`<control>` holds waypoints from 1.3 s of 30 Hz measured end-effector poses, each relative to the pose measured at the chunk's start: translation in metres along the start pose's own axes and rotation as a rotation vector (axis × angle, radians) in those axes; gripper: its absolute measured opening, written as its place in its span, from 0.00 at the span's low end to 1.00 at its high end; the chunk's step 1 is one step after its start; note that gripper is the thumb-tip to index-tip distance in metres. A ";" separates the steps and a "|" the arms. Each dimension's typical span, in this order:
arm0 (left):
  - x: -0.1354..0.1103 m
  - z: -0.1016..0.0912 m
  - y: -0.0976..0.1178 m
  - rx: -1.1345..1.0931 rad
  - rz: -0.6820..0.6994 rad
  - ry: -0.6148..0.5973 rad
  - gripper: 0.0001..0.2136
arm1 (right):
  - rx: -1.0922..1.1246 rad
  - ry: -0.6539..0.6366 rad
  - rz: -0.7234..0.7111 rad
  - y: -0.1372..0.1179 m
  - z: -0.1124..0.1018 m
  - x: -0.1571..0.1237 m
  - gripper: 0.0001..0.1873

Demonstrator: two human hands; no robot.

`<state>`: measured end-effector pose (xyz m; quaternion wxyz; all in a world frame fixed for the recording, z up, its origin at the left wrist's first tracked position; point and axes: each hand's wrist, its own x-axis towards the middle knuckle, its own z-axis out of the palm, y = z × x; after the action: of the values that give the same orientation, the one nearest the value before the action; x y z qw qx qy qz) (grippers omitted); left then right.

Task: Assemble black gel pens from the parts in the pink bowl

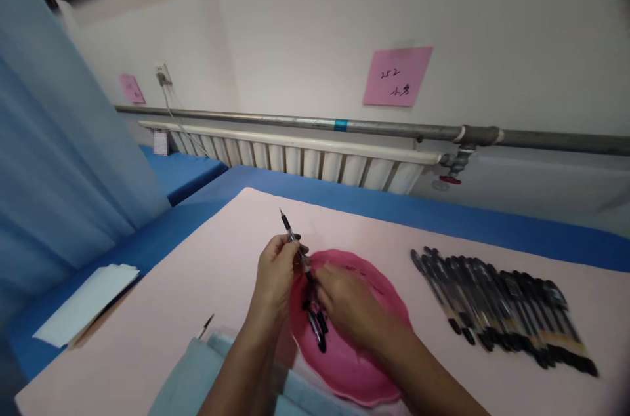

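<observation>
My left hand point(278, 271) is closed around a clear-barreled pen point(288, 229), its bare metal tip pointing up and away. At the pen's dark lower end, the fingers of my right hand point(344, 298) are closed and pinch it; part of that grip is hidden. Both hands are over a pink scalloped plate point(364, 386). Inside the plate, below my right hand, lie black pen caps point(315, 331) and other small dark parts, partly covered by my hand.
Several capped black pens point(497, 304) lie in a slanting row at the right. Light blue cloth point(189, 370) is at the front, near a thin dark pointed item point(207, 324). White papers point(88, 304) lie left. A radiator point(315, 163) and pipe run along the wall.
</observation>
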<state>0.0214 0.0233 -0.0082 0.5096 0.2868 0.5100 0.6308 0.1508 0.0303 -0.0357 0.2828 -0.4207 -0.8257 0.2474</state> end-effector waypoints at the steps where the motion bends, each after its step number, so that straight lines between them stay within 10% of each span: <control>1: -0.001 0.001 0.000 -0.007 -0.019 -0.025 0.06 | 0.152 0.084 0.071 0.002 -0.006 0.003 0.09; 6: -0.014 0.011 -0.001 -0.039 -0.147 -0.308 0.08 | 0.872 0.454 0.373 0.011 -0.033 0.016 0.05; 12: -0.027 0.017 -0.006 0.101 -0.224 -0.460 0.13 | 1.069 0.593 0.368 0.006 -0.045 0.018 0.10; 39: -0.022 0.015 0.002 -0.040 -0.399 -0.478 0.12 | 1.259 0.347 0.454 0.007 -0.038 0.020 0.09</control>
<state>0.0411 0.0084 0.0018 0.7344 0.3113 0.4093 0.4429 0.1702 0.0567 -0.0077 0.5423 -0.3722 -0.3592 0.6620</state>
